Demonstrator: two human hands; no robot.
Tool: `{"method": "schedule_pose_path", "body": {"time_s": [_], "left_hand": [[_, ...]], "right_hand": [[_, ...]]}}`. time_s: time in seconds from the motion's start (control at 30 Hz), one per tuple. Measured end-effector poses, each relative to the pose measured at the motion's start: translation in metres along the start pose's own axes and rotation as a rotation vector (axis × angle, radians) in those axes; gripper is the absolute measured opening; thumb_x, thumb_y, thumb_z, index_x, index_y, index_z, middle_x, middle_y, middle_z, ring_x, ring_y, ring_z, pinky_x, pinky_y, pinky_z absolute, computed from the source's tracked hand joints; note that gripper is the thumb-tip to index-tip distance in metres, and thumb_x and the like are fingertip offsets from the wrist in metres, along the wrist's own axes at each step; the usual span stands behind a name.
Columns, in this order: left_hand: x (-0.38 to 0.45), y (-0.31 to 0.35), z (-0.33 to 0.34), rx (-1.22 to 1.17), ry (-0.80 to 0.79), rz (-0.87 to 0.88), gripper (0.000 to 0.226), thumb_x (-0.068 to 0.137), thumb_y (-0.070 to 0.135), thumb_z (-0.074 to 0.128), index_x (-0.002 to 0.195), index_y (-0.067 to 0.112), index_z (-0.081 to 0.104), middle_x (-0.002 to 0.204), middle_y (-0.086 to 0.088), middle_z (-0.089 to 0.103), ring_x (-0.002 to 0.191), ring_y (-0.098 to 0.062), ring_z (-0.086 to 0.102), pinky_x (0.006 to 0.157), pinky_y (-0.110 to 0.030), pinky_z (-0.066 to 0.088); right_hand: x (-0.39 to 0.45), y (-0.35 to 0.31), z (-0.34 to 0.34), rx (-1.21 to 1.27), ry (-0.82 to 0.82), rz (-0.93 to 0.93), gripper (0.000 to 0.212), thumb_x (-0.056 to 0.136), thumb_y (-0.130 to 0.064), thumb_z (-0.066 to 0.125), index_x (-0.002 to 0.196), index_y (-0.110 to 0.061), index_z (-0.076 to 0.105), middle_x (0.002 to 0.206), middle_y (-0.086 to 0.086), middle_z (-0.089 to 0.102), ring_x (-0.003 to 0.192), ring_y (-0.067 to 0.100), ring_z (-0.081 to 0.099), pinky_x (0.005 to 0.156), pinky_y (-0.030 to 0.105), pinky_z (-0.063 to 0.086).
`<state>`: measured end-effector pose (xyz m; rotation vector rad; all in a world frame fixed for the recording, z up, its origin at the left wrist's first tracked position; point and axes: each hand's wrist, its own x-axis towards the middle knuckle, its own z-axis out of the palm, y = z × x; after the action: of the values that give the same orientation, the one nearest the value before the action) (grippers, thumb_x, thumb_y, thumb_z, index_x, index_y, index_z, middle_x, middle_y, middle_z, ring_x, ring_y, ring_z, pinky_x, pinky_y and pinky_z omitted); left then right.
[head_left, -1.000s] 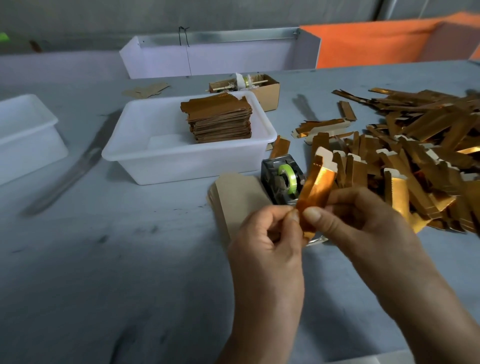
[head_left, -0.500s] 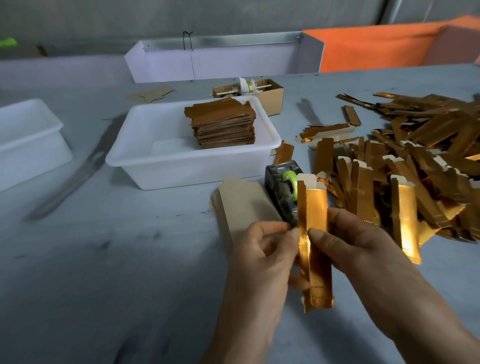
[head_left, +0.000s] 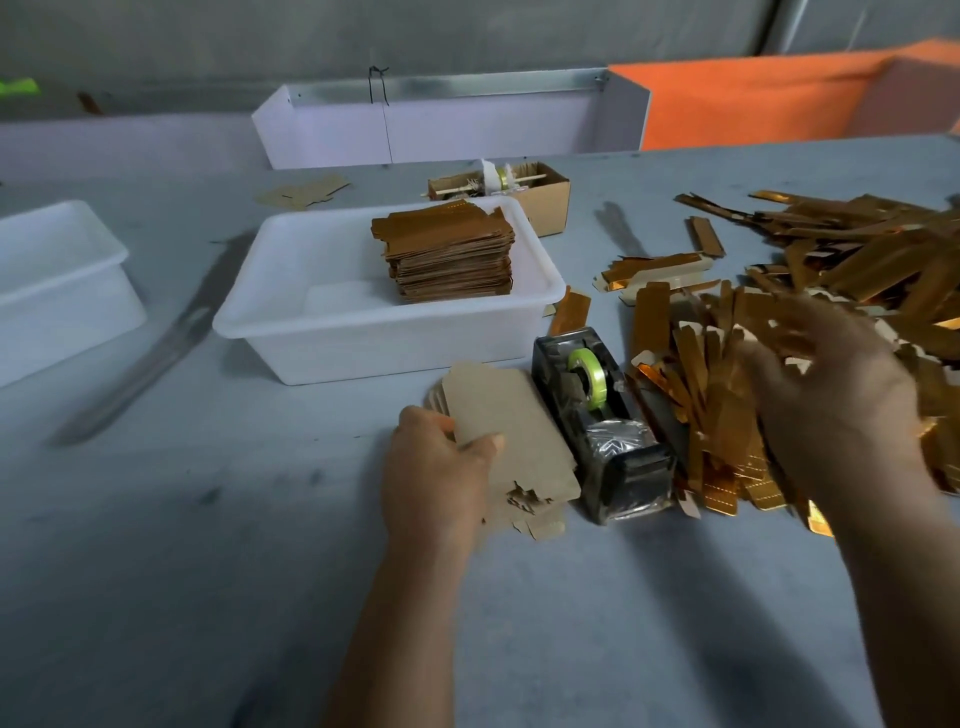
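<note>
At the near middle of the bench (head_left: 208, 571), the stack of card blanks (head_left: 511, 431) lies flat, its long axis running from about 11 o'clock to 5 o'clock, parallel to the tape dispenser (head_left: 602, 421) just beside it at 3 o'clock. The left hand (head_left: 441, 467) sits at the stack's 9 o'clock edge, thumb laid on the top sheet and fingers curled in at the side, so it seems to pinch that sheet for lifting. That makes it by far the nearer hand; I judge the pull has to go toward 9 o'clock, away from the dispenser.

The right hand (head_left: 841, 400) hangs blurred over the pile of gold sleeves (head_left: 701, 374) at 3 o'clock, beyond the dispenser. Its fingers are spread and loose, and it appears to grasp nothing.

The blanks are dull brown card, thin, with notched tabs showing at the near end, where the lower sheets are fanned out of line. More such blanks, gold face up, stand stacked in the white tub (head_left: 291, 312) at 12 o'clock.
</note>
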<state>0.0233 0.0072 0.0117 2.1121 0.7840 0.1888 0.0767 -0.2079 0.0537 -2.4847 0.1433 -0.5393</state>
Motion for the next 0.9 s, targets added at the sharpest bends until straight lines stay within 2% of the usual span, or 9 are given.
{"method": "schedule_pose_path", "body": {"time_s": [0.07,0.13,0.23,0.43,0.5,0.6,0.67,0.8,0.9], "left_hand": [[0.006,-0.005,-0.002,-0.191,-0.064,-0.075,0.036,0.076,0.028,0.079,0.1,0.012,0.057,0.087,0.004,0.065,0.078,-0.012,0.061,0.069,-0.027,0.046],[0.009,-0.009,-0.003,-0.357,-0.109,-0.129,0.033,0.075,0.018,0.081,0.102,0.008,0.065,0.088,-0.003,0.071,0.08,-0.018,0.069,0.075,-0.033,0.055],[0.011,-0.013,-0.004,-0.372,-0.042,-0.117,0.021,0.075,0.017,0.08,0.09,0.013,0.066,0.083,-0.004,0.072,0.078,-0.023,0.069,0.077,-0.038,0.057],[0.0,-0.009,-0.014,-0.427,0.075,0.014,0.008,0.085,0.018,0.071,0.085,0.01,0.07,0.072,0.002,0.072,0.062,-0.009,0.066,0.055,-0.018,0.049],[-0.011,-0.003,-0.02,-0.551,0.026,0.022,0.007,0.085,0.015,0.07,0.083,0.009,0.069,0.067,0.002,0.073,0.057,-0.007,0.066,0.05,-0.015,0.05],[-0.029,0.003,-0.03,-0.705,-0.16,0.015,0.007,0.086,0.012,0.068,0.082,0.007,0.069,0.062,0.001,0.071,0.043,-0.003,0.058,0.041,-0.011,0.04],[-0.036,0.006,-0.033,-0.749,-0.232,0.019,0.008,0.087,0.011,0.066,0.08,0.007,0.068,0.061,0.001,0.07,0.041,-0.002,0.054,0.04,-0.01,0.039],[-0.036,0.007,-0.034,-0.669,-0.138,0.081,0.007,0.085,0.016,0.07,0.079,0.011,0.07,0.072,-0.006,0.073,0.06,-0.014,0.064,0.053,-0.021,0.047],[-0.038,0.007,-0.036,-0.619,-0.113,0.121,0.009,0.084,0.019,0.071,0.076,0.014,0.071,0.073,-0.004,0.074,0.064,-0.017,0.067,0.058,-0.027,0.052]], "right_hand": [[-0.015,0.0,0.005,0.058,-0.039,-0.05,0.042,0.09,-0.032,0.056,0.128,-0.016,0.05,0.126,0.009,0.055,0.111,0.026,0.054,0.085,0.041,0.05],[-0.028,-0.001,0.007,0.111,-0.079,-0.066,0.037,0.089,-0.031,0.056,0.124,-0.018,0.055,0.124,0.006,0.057,0.108,0.022,0.055,0.083,0.04,0.05],[-0.039,-0.001,0.006,0.181,-0.091,-0.074,0.03,0.09,-0.031,0.056,0.118,-0.02,0.06,0.121,0.004,0.06,0.101,0.018,0.054,0.076,0.032,0.047],[-0.049,-0.007,-0.004,0.308,-0.091,-0.067,0.026,0.089,-0.032,0.053,0.112,-0.025,0.063,0.108,-0.006,0.062,0.085,0.004,0.055,0.061,0.013,0.037],[-0.058,-0.013,-0.005,0.404,-0.119,-0.039,0.027,0.087,-0.035,0.053,0.111,-0.028,0.063,0.1,-0.014,0.061,0.083,-0.004,0.055,0.062,0.014,0.04],[-0.075,-0.028,-0.003,0.579,-0.226,0.018,0.035,0.077,-0.05,0.052,0.109,-0.038,0.061,0.096,-0.023,0.063,0.09,-0.001,0.06,0.07,0.018,0.048],[-0.082,-0.038,0.002,0.696,-0.333,0.071,0.043,0.068,-0.056,0.054,0.109,-0.044,0.057,0.094,-0.027,0.065,0.091,-0.002,0.062,0.065,0.013,0.048],[-0.081,-0.048,0.012,0.801,-0.454,0.181,0.049,0.077,-0.03,0.067,0.124,-0.029,0.053,0.096,-0.015,0.068,0.092,0.002,0.063,0.055,0.013,0.049],[-0.075,-0.048,0.013,0.844,-0.467,0.218,0.041,0.079,-0.018,0.068,0.118,-0.026,0.055,0.081,-0.012,0.068,0.079,0.003,0.065,0.052,0.011,0.049]]}}
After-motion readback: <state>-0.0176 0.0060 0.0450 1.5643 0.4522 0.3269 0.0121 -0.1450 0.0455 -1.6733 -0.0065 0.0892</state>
